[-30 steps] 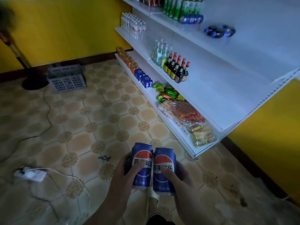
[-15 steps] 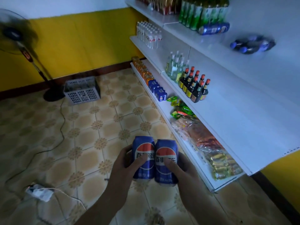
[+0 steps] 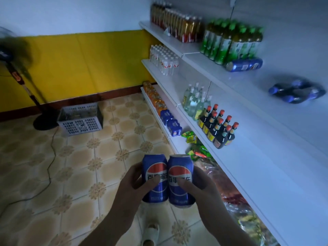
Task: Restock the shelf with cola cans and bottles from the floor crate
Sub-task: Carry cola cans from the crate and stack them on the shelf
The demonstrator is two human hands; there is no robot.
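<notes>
Low at frame centre, my left hand [image 3: 129, 181] grips the left cola can [image 3: 154, 166] and my right hand [image 3: 202, 183] the right cola can [image 3: 180, 167], both upright and touching, above the tiled floor [image 3: 79, 166] beside the shelf [image 3: 266, 166], the crate [image 3: 80, 118] well apart at middle left.

held cola cans [image 3: 155, 178]: 2 | crate [image 3: 80, 124]: 1 | fan [image 3: 44, 121]: 1 | slipper [image 3: 150, 234]: 1

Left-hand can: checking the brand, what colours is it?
Blue can with a red, white and blue roundel; head view shows it best.
</notes>
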